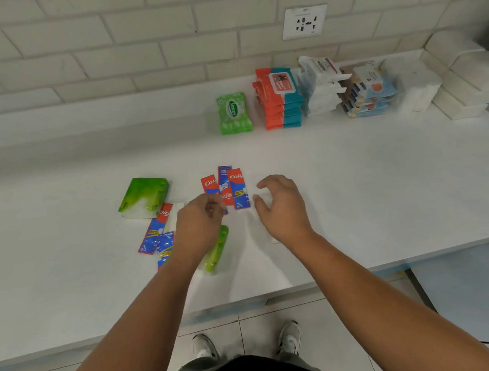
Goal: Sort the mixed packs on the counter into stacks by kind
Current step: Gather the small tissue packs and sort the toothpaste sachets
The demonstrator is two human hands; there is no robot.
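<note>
Left hand (201,226) is curled, fingers bent in near the low edge of the red sachets (229,189); whether it pinches one cannot be told, motion blur hides the fingertips. Right hand (283,204) is spread, fingers arched, empty, hovering just right of the same sachets, over a faint white pack (262,199) that barely shows against the counter (350,186).

The red sachets lie fanned mid counter, three overlapping, a blue one among them. Left of the left hand, more sachets (156,234) lie in a loose overlapping heap, red and blue. A green pack (144,197) lies flat far left of the heap, touching it. Another green pack (216,249) sits partly under the left forearm, near the counter's front edge.

Far side, by the wall, sorted stacks stand in a row: green wipes (233,113), then a red-teal stack (279,99), a white stack (321,85) leaning, a blue-orange stack (371,94), then white tissue packs (418,85) at the far right. A socket (305,22) is on the tiled wall above them.
</note>
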